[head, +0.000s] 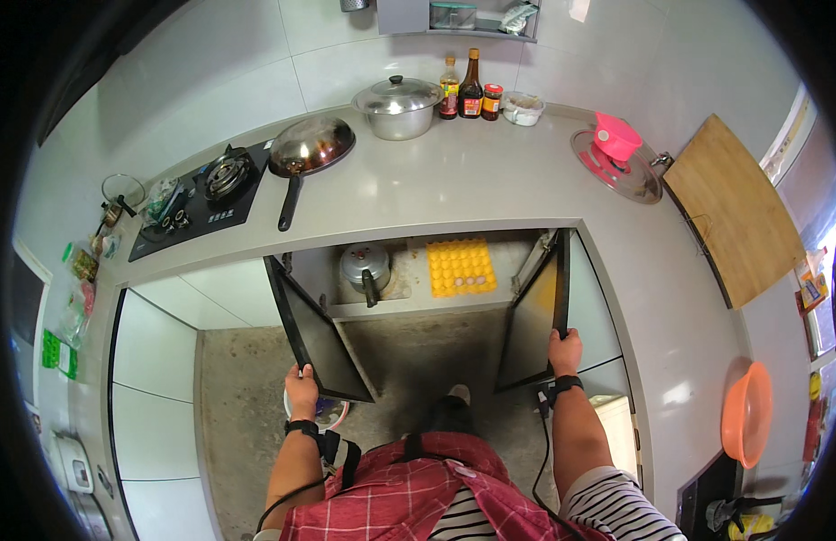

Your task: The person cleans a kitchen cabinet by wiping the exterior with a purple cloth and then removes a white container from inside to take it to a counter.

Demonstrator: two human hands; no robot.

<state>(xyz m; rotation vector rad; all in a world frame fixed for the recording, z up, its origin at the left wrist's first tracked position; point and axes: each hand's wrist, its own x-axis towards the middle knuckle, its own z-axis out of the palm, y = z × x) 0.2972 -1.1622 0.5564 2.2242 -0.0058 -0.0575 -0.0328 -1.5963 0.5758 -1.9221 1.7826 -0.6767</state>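
My left hand [302, 392] grips the outer edge of the left cabinet door [323, 345], which is swung out from under the counter. On the other side, my right hand [565, 351] holds the edge of the right cabinet door [536, 324], also swung out. Between the doors the cabinet floor [408, 287] shows. A metal pressure cooker [364, 264] with a black handle stands at the left inside. To its right lies a yellow egg tray [460, 260] with several eggs in its front part.
On the countertop [445, 182] stand a lidded metal pot [399, 111], a wok lid with a black handle [313, 145], a gas stove [208, 189] and sauce bottles [471, 88]. A wooden cutting board [736, 209] leans at the right, beyond a pink strainer-like item [617, 138]. An orange basin [747, 416] is nearer.
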